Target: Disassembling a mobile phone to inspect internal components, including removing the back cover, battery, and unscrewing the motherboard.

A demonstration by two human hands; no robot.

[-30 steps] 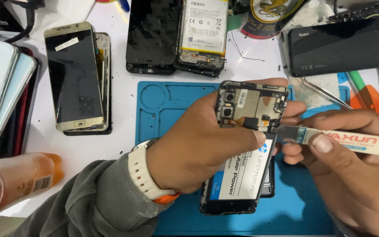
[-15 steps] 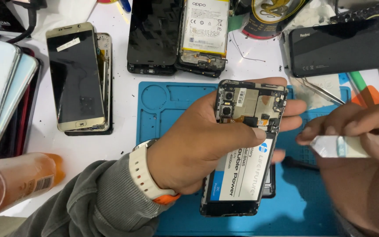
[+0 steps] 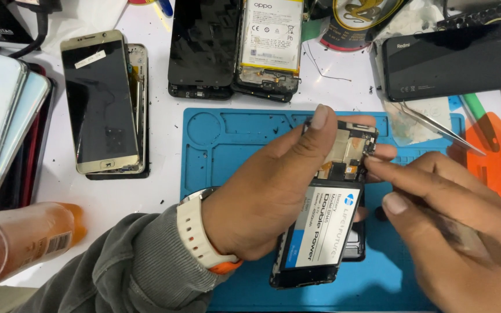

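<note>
My left hand (image 3: 268,197), with a white watch on the wrist, grips an opened black phone (image 3: 320,255) from the left, tilted above the blue work mat (image 3: 221,139). The phone's labelled battery (image 3: 323,229) and the circuit board (image 3: 349,150) at its top are bare. The thumb rests on the phone's top edge. My right hand (image 3: 447,232) comes in from the right with its index fingertip on the right edge of the board. A thin, blurred tool (image 3: 476,246) lies in that hand's grip; its tip is hidden.
Metal tweezers (image 3: 436,124) lie at the mat's upper right, below a black phone back cover (image 3: 453,61). Two more opened phones (image 3: 233,46) lie beyond the mat. A gold phone (image 3: 97,104), stacked phones (image 3: 1,122) and an orange bottle (image 3: 24,243) are at left.
My right hand has moved in from beside the phone to its circuit board, and the white labelled tube it held is turned out of sight. My left thumb has shifted onto the phone's top.
</note>
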